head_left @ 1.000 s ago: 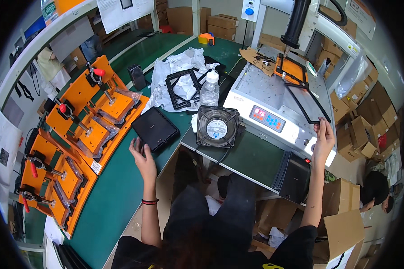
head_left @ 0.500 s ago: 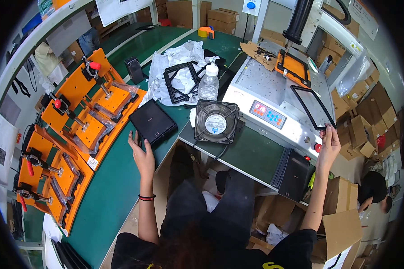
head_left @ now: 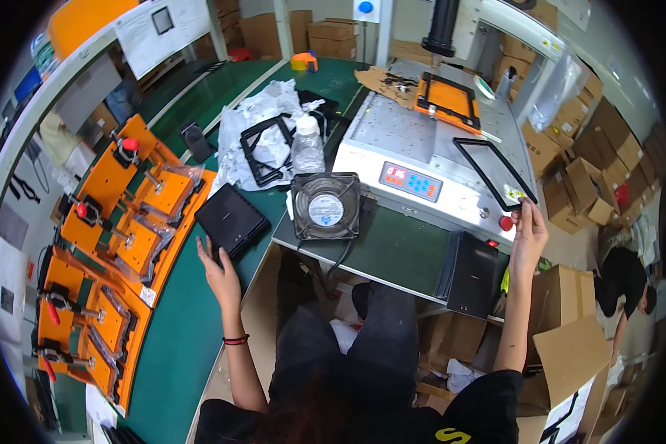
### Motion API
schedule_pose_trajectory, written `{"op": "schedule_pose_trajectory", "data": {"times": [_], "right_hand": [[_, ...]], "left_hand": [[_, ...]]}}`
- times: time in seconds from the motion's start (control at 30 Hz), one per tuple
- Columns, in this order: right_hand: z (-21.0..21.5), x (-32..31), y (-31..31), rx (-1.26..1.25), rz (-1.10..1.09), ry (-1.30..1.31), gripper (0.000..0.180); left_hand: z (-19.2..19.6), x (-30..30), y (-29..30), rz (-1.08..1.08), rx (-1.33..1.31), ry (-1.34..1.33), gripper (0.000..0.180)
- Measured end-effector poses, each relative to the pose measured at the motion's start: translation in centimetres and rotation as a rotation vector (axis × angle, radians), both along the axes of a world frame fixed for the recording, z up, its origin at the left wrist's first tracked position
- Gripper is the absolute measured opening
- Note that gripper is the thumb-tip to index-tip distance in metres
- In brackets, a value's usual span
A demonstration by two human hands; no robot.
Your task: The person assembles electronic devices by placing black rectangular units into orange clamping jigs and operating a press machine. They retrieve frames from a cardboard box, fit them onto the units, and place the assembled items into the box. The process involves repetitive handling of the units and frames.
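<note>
My right hand (head_left: 529, 238) pinches the near corner of a thin black rectangular frame (head_left: 482, 175). The frame is tilted above the right part of the white machine's bed. My left hand (head_left: 220, 278) has its fingers apart and holds nothing. It is beside the near left edge of a black, flat rectangular panel or stack of panels (head_left: 233, 220) on the green table; whether a fingertip touches it, I cannot tell. On the machine bed, an orange fixture (head_left: 445, 107) carries another black frame, below a black cylindrical head (head_left: 440, 29).
Orange clamp fixtures (head_left: 137, 240) line the left. A small fan (head_left: 325, 207), a clear pump bottle (head_left: 308, 152) and a black frame on crumpled white wrapping (head_left: 233, 126) stand mid-table. Black panels (head_left: 472, 277) lean at the right. Cardboard boxes (head_left: 562, 303) and another person (head_left: 623, 277) are farther right.
The whole view has shifted, with the table and machine moving left in the picture. My right hand still holds the black frame, and my left hand stays beside the black panel.
</note>
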State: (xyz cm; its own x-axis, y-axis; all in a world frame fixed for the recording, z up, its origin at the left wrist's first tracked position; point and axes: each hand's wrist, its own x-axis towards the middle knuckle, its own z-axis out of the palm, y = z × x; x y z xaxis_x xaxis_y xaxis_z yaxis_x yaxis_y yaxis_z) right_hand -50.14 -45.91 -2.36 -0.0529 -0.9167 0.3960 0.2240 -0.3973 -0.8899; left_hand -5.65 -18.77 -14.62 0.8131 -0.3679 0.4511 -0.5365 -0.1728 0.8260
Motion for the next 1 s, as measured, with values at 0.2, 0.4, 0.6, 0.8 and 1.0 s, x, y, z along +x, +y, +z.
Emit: {"op": "schedule_pose_trajectory", "data": {"times": [0.2,0.4,0.6,0.8,1.0], "right_hand": [[0.4,-1.0,1.4,-0.055,-0.099,-0.104,0.026],[0.7,-1.4,3.6,-0.099,-0.211,-0.247,0.027],[-0.1,-0.2,6.5,-0.075,-0.339,-0.274,0.023],[-1.5,-0.6,9.4,0.044,-0.412,-0.089,0.017],[-1.8,-0.7,10.2,0.065,-0.402,-0.092,0.015]], "left_hand": [[1.7,-2.0,-0.6,0.158,-0.065,-0.043,0.052],[9.1,-10.3,-7.0,-0.293,-0.228,-0.263,0.032],[18.3,-16.4,-27.7,-0.664,0.165,-0.461,0.082],[21.8,-19.5,-43.4,-0.644,0.77,-0.275,0.131],[21.0,-23.0,-46.7,-0.421,0.97,-0.421,0.144]]}}
